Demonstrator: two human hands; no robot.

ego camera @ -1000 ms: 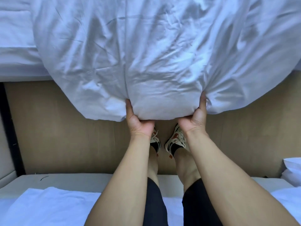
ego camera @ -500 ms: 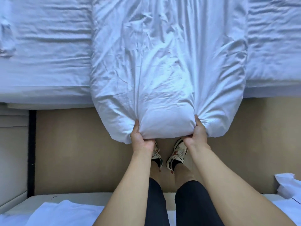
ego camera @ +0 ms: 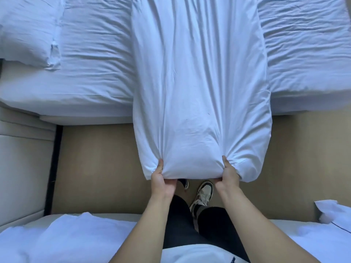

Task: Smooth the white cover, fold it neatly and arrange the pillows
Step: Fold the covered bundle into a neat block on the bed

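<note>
One white cover (ego camera: 199,88), folded into a long narrow band, runs from the far bed (ego camera: 91,86) out over the gap between two beds, its near end hanging above the floor (ego camera: 98,168). Two bare hands grasp that end: the left hand (ego camera: 162,180) is clenched on the left corner, thumb on top and fingers tucked under the fabric, and the right hand (ego camera: 228,175) grips the right side the same way, where the cloth bunches into gathers. One pillow (ego camera: 28,29) lies at the upper left on the far bed, against the creased white sheet. A second white pillow (ego camera: 330,210) shows at the right edge, on the near bed (ego camera: 57,238), only partly in view. Two sneakers stand on the floor below the cover: the right sneaker (ego camera: 203,194) shows plainly, the left sneaker (ego camera: 184,183) mostly hidden under the left hand. The floor is plain tan. A pale padded panel (ego camera: 22,168) with a dark vertical strip (ego camera: 54,168) fills the left side between the beds.
</note>
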